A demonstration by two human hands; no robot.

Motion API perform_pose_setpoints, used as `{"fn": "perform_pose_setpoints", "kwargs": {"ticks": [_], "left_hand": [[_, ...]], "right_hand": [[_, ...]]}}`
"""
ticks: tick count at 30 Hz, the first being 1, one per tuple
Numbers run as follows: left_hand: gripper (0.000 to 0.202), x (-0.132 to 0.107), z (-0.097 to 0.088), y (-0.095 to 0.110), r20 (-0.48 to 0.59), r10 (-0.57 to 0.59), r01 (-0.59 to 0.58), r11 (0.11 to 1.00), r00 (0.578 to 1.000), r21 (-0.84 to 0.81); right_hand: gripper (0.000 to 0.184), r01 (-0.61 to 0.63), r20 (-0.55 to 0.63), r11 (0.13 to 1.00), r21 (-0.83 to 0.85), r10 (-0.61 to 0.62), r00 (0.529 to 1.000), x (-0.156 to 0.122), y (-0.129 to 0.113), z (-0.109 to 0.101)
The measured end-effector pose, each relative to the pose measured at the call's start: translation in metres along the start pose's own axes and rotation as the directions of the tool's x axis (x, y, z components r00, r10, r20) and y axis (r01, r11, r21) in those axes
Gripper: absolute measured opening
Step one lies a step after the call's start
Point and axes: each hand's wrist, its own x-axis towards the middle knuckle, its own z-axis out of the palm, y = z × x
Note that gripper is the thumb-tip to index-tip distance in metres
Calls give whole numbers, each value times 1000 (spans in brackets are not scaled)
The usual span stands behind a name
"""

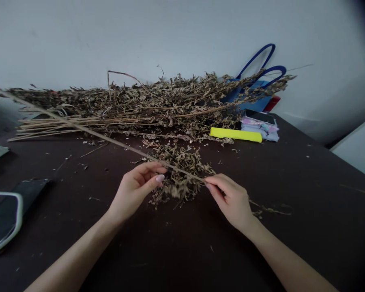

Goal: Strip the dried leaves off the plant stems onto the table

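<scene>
My right hand (232, 198) pinches a long dried plant stalk (121, 144) between thumb and fingers. The stalk slants from there up past the left edge of the view, and a thin leafy end sticks out behind the hand. My left hand (140, 184) is just under the stalk, its fingers loosely curled and the thumb apart from the index finger. Nothing clear shows between its fingertips. Beneath and between both hands lies a loose pile of dry, crumpled leaves (187, 160). Some leaves at its near side look blurred.
A big bundle of dried leafy stalks (158, 101) lies along the wall. At right are a yellow tube (235, 134), a folded cloth (261, 129) with a phone (260, 117) on it, and a blue bag (255, 95). A white-framed object (20, 215) is at left on the dark table (134, 255).
</scene>
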Motion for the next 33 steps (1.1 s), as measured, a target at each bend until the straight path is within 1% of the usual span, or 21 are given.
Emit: {"fn": "perform_pose_setpoints", "kwargs": {"ticks": [2,5,7,10,13,15,18,20,22,25,27,29,31,33], "left_hand": [[21,-1,2,1,9,-76,76,988,997,-136],[20,-1,5,-1,-23,-151,140,954,988,-265],[19,0,6,-4,-25,-192,173,927,981,-332],[16,1,6,-8,-8,-216,198,910,976,-363],[14,2,7,-11,0,-212,196,907,977,-372],[15,2,6,-14,-6,-201,184,909,980,-375],[16,4,4,-18,-20,-179,162,925,984,-345],[17,6,2,-20,-16,-170,157,939,985,-306],[19,8,0,-22,-5,-160,152,948,987,-280],[20,10,-2,-24,-3,-148,141,950,989,-279],[20,11,-4,-25,-14,-152,142,949,988,-281],[19,12,-6,-26,-24,-157,144,948,987,-285],[18,13,-7,-26,-29,-160,144,943,987,-301],[18,13,-9,-26,-30,-161,143,935,986,-324]], "right_hand": [[17,79,-16,995,-62,-80,997,-3,2,5],[18,168,-35,975,-147,-175,984,-6,5,11],[17,204,-25,963,-177,-212,977,-6,5,13],[18,209,25,959,-192,-208,978,-6,6,14],[26,183,85,958,-219,-168,982,-5,6,15],[31,184,96,957,-224,-166,981,-4,6,15],[32,187,68,967,-171,-178,982,-3,3,9],[31,154,27,982,-107,-152,988,-1,1,1],[28,93,-31,994,-62,-95,995,3,1,-8],[21,-6,-95,998,-55,0,995,9,6,-22],[19,-66,-62,996,-64,62,996,11,9,-29],[17,-115,28,990,-78,118,993,13,12,-33],[16,-144,115,985,-91,154,981,14,14,-36],[16,-158,157,983,-97,172,972,14,15,-39]]}}
